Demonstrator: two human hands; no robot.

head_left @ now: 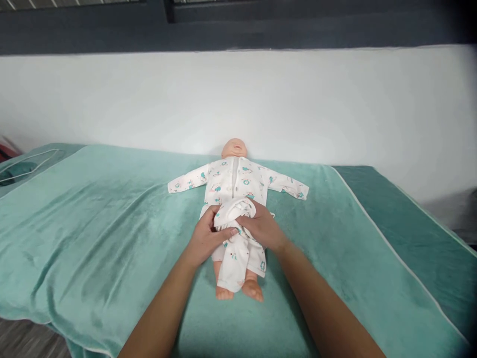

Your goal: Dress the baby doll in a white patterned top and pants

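Observation:
A baby doll (235, 147) lies on its back with its head toward the wall. It wears a white printed long-sleeved top (246, 180), the sleeves spread out to both sides. Over its lower body, my left hand (208, 236) and my right hand (263, 223) hold a pair of small white printed pants (234, 263) between them. The waistband is bunched up between my fingers, and the legs of the pants hang down over the doll's legs. Both bare feet (252, 289) show below the cloth. My fingertips are partly hidden in the folds.
A green blanket (112, 223) with some wrinkles covers the bed, and a darker green cover (406, 219) shows at the right. Behind the doll's head stands a white wall (149, 99). A white cord (37, 161) lies at the far left.

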